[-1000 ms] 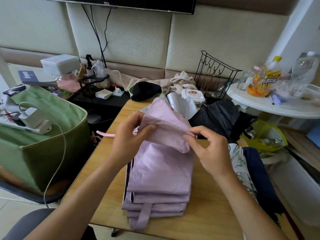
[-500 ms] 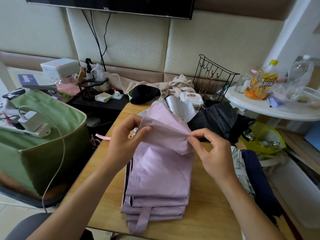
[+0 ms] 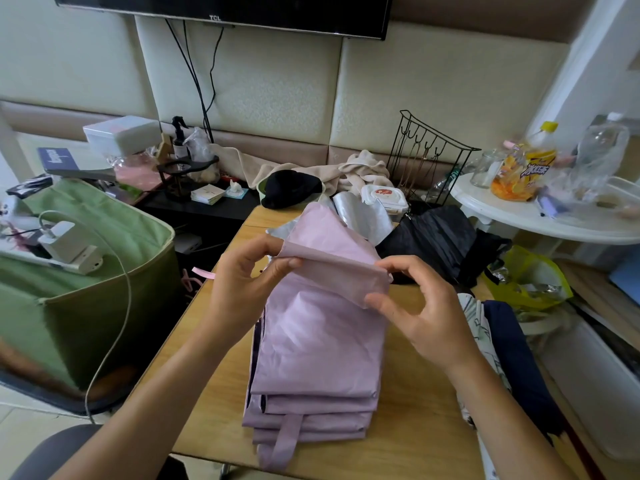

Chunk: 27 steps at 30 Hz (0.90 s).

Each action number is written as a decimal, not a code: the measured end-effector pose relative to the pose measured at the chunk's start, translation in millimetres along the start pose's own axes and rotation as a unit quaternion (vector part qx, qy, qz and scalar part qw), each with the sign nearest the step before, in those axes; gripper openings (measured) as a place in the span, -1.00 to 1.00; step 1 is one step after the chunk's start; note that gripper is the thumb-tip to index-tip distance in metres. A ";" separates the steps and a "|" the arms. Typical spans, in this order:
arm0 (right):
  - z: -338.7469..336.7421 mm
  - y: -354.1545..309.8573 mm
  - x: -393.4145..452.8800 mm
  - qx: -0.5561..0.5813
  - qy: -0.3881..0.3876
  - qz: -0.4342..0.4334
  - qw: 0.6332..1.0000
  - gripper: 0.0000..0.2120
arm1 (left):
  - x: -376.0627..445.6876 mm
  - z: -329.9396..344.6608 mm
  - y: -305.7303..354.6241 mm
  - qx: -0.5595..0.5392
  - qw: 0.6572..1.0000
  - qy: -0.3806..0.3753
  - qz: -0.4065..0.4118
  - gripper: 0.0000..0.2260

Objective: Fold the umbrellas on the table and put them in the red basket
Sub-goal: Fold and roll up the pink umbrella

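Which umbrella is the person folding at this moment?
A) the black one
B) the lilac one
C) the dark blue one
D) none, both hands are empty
B: the left hand and the right hand both pinch a flap of the lilac umbrella, while the black umbrella and the dark blue umbrella lie untouched on the table.

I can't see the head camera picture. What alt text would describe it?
Two hands, left hand and right hand, pinch a fold of a lilac umbrella lying on a wooden table. A black umbrella lies behind it.
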State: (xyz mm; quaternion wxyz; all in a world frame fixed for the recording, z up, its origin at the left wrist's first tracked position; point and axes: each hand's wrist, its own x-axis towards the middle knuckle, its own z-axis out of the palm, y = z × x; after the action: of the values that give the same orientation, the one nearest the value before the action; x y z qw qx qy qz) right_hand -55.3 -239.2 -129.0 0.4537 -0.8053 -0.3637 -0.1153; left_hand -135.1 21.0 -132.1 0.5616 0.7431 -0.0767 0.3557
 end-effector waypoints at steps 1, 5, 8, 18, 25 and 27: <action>-0.7 2.5 -0.2 -0.011 -0.029 0.013 0.999 -0.46 | 0.1 -0.1 -0.1 -0.003 1.000 0.003 -0.005 -0.77; 4.0 9.0 -3.4 -0.010 -0.037 0.005 0.999 -0.27 | 0.0 2.2 0.4 -0.023 0.999 0.022 -0.028 -0.69; 11.4 6.4 -5.4 -0.044 0.006 -0.019 0.999 -0.37 | 0.7 4.2 -1.8 -0.044 0.997 0.037 -0.044 -0.61; 16.9 0.3 -2.1 -0.064 0.137 -0.064 0.986 -0.98 | -2.4 4.8 2.9 -0.044 0.993 -0.054 -0.093 -0.64; 15.5 -0.2 -12.1 -0.035 0.116 -0.074 0.990 -0.86 | -0.4 8.4 -3.1 -0.015 0.997 -0.003 -0.076 -0.92; 15.1 1.2 -13.3 -0.060 0.106 -0.086 0.989 -0.94 | 0.0 7.1 -4.9 -0.020 0.996 0.017 -0.083 -0.88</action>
State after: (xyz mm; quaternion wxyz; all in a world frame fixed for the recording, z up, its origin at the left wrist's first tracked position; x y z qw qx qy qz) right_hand -66.1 -233.7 -145.1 0.4288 -0.7800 -0.3744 -0.2600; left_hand -129.5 16.5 -136.7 0.6053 0.7293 -0.0123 0.3187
